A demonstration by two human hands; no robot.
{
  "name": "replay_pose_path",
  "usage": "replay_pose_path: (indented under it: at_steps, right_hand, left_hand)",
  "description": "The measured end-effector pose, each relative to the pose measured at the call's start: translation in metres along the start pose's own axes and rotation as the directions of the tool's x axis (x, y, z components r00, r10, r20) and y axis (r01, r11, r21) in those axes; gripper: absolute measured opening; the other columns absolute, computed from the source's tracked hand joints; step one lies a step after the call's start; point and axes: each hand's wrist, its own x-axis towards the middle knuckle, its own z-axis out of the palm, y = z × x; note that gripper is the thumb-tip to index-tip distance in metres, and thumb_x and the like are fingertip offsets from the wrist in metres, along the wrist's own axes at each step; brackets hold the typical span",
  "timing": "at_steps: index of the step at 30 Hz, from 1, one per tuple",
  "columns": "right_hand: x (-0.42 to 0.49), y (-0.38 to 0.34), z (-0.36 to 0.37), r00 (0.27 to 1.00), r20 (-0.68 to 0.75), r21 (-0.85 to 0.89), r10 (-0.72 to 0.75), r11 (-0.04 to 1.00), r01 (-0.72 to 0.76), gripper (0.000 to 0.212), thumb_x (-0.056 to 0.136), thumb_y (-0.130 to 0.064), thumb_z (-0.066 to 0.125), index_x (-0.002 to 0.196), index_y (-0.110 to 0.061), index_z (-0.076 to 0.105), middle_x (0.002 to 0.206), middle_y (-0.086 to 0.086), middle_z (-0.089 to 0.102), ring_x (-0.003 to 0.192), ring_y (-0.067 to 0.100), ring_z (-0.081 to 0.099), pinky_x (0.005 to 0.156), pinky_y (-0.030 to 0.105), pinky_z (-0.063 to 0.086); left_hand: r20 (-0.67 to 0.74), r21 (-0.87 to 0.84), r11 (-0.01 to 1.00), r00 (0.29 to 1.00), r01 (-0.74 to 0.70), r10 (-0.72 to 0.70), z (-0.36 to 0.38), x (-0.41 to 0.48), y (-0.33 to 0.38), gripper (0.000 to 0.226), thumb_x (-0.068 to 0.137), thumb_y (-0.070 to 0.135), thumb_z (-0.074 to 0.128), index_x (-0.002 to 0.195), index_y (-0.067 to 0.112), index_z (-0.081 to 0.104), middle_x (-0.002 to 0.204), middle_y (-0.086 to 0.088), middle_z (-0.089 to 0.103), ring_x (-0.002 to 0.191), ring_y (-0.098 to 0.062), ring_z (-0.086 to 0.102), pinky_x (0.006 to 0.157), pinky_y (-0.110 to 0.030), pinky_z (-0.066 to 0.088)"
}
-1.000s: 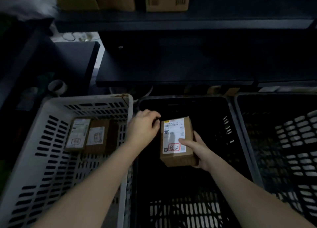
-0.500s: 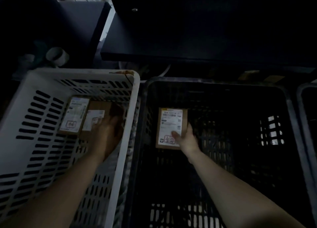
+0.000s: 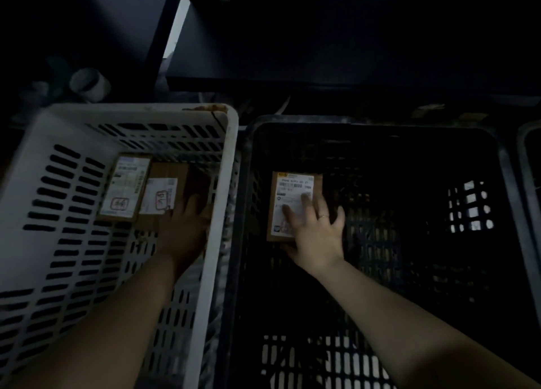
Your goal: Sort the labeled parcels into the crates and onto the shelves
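A brown labeled parcel (image 3: 292, 194) lies flat on the floor of the black crate (image 3: 380, 136). My right hand (image 3: 313, 230) lies over its lower right part with fingers spread and straight on the label. In the white crate (image 3: 140, 116) two labeled parcels sit side by side: one on the left (image 3: 124, 188) and one to its right (image 3: 165, 189). My left hand (image 3: 184, 227) reaches down to the near right corner of that right parcel; its fingertips are in shadow against the box, so its grip cannot be made out.
A dark shelf board (image 3: 322, 51) runs across above the crates. The rim of a third crate (image 3: 530, 166) shows at the right edge. A pale roll of tape (image 3: 89, 84) lies on the floor behind the white crate.
The parcel went from held above the black crate to lying on its floor, and my right hand's fingers have spread flat on it. My left hand moved from the parcel into the white crate.
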Motion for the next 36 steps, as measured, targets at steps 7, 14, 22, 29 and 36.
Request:
replay_pose_path:
  at_steps: [7, 14, 22, 29, 36]
  right_hand:
    - [0.002, -0.017, -0.001, 0.995, -0.095, 0.023, -0.005, 1.000, 0.007, 0.066, 0.090, -0.051, 0.051, 0.147, -0.027, 0.032, 0.155, 0.009, 0.022, 0.144, 0.032, 0.012, 0.115, 0.055, 0.009]
    - [0.013, -0.032, 0.007, 0.997, -0.046, -0.025, 0.067, 0.997, -0.068, 0.075, 0.093, -0.045, 0.053, 0.154, -0.025, 0.014, 0.159, 0.009, 0.012, 0.147, 0.031, 0.007, 0.118, 0.050, 0.014]
    - [-0.011, -0.055, -0.047, 0.976, -0.120, -0.007, 0.180, 0.983, -0.182, 0.063, 0.096, -0.043, 0.047, 0.151, -0.022, 0.022, 0.154, 0.008, 0.024, 0.140, 0.029, 0.027, 0.112, 0.040, 0.024]
    - [-0.064, -0.087, -0.149, 0.886, -0.453, 0.087, 0.096, 0.994, -0.063, 0.041, 0.096, -0.031, 0.051, 0.135, -0.019, 0.053, 0.138, 0.004, 0.050, 0.127, 0.029, 0.045, 0.099, 0.043, 0.037]
    - [-0.155, -0.161, -0.268, 0.631, -0.732, -0.052, -0.256, 0.945, 0.323, 0.038, 0.085, -0.030, 0.069, 0.121, -0.018, 0.064, 0.119, 0.004, 0.063, 0.112, 0.029, 0.057, 0.085, 0.044, 0.048]
  left_hand:
    - [-0.057, 0.188, 0.982, 0.998, 0.010, 0.000, -0.001, 0.012, -0.026, 0.075, 0.088, 0.022, 0.061, 0.151, 0.020, 0.020, 0.147, -0.021, 0.030, 0.131, -0.041, 0.030, 0.098, -0.046, 0.035]
    - [-0.035, 0.180, 0.975, 0.990, -0.129, 0.138, 0.005, 0.036, -0.051, 0.066, 0.071, 0.007, 0.074, 0.134, 0.010, 0.052, 0.139, -0.025, 0.040, 0.119, -0.047, 0.038, 0.088, -0.054, 0.042]
    - [-0.085, 0.204, 0.964, 0.977, -0.173, 0.193, -0.050, 0.005, -0.046, 0.048, 0.091, 0.018, 0.048, 0.138, 0.019, 0.040, 0.142, -0.010, 0.037, 0.126, -0.031, 0.035, 0.098, -0.038, 0.030]
    - [-0.330, 0.140, 0.966, 0.909, -0.219, 0.254, -0.161, -0.075, -0.032, 0.025, 0.093, 0.023, 0.047, 0.114, 0.017, 0.057, 0.111, -0.003, 0.062, 0.106, -0.026, 0.054, 0.085, -0.037, 0.039]
    - [-0.619, 0.175, 0.985, 0.777, 0.001, 0.110, -0.287, -0.228, -0.037, 0.022, 0.092, 0.027, 0.050, 0.110, 0.017, 0.057, 0.102, -0.002, 0.063, 0.099, -0.026, 0.057, 0.080, -0.037, 0.040]
